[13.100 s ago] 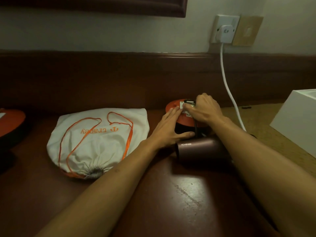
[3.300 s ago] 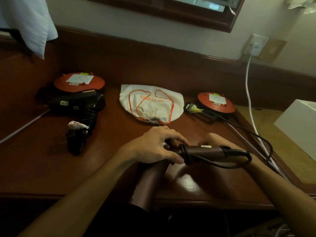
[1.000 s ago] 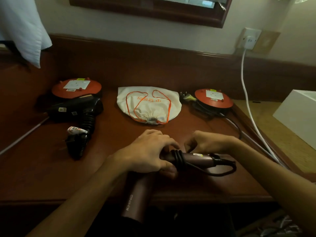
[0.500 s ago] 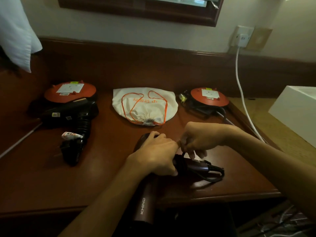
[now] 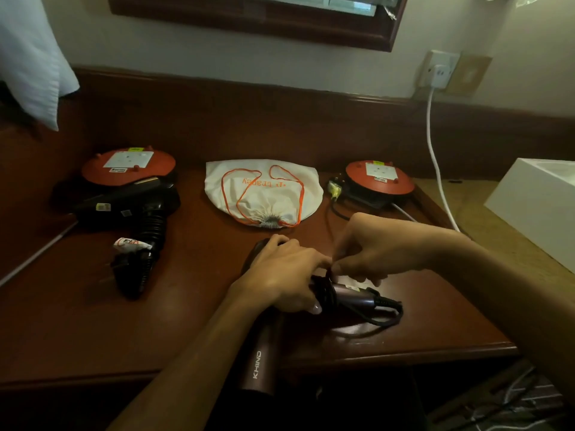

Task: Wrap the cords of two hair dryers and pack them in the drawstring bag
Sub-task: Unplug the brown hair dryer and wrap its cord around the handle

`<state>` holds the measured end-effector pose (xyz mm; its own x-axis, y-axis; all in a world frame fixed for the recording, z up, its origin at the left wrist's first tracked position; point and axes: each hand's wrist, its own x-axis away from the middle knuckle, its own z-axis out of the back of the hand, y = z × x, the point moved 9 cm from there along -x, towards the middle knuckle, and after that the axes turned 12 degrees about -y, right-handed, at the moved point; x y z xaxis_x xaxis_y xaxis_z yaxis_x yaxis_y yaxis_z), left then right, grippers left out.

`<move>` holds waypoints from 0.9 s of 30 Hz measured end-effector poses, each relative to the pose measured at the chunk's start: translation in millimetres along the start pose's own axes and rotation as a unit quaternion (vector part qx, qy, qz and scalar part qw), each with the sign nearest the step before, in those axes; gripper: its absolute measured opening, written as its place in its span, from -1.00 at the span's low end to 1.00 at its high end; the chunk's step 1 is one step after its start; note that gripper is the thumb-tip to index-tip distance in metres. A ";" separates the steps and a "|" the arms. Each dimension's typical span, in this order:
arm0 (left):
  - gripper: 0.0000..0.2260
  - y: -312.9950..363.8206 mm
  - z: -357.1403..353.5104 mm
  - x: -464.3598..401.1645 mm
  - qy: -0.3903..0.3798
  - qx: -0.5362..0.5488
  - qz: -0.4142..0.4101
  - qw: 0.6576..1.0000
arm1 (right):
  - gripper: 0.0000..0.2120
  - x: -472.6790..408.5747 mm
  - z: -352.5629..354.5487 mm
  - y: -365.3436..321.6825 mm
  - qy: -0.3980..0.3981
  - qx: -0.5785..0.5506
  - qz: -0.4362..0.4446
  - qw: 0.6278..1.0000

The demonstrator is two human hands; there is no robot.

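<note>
A maroon hair dryer lies at the front edge of the wooden desk, barrel over the edge and handle pointing right. My left hand grips it where handle meets barrel. My right hand pinches its black cord just above the handle, where several turns are wound; a loop trails off the handle's end. A black hair dryer lies at the left with its cord bundled. The white drawstring bag with orange string lies cinched at the middle back.
Two orange cord reels sit at the back left and back right. A white cable hangs from the wall socket. A white box stands at the right. White cloth hangs at upper left.
My right hand has drawn the cord in and wound more turns on the handle, so the trailing loop is shorter. The dryer has shifted slightly on the desk edge.
</note>
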<state>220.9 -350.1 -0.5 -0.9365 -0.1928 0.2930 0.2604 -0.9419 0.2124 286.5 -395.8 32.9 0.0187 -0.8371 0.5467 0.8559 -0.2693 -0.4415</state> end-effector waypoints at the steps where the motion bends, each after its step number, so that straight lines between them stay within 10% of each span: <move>1: -0.44 -2.9 0.7 2.1 0.011 0.004 0.000 1.000 | -0.83 5.0 -1.6 1.9 -0.004 -0.018 0.009 1.000; 11: -0.50 -25.1 4.2 16.8 0.100 0.066 -0.010 0.993 | -0.68 52.6 -43.7 8.3 -0.171 0.005 -0.013 0.985; 18: -0.49 -59.6 9.3 39.1 0.194 0.221 -0.051 0.955 | -0.45 48.9 -58.2 -18.0 -0.016 -0.078 0.107 0.991; 27: -0.51 -62.3 3.0 40.7 0.195 0.214 -0.049 0.956 | -0.92 -9.2 -52.0 58.1 0.081 -0.113 0.050 0.989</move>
<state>167.2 -298.5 1.0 -0.9560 -0.2760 -0.0991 0.1617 -0.7780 0.6071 309.2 -428.5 -34.8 -0.0010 -0.9255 0.3789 0.7157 -0.2653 -0.6461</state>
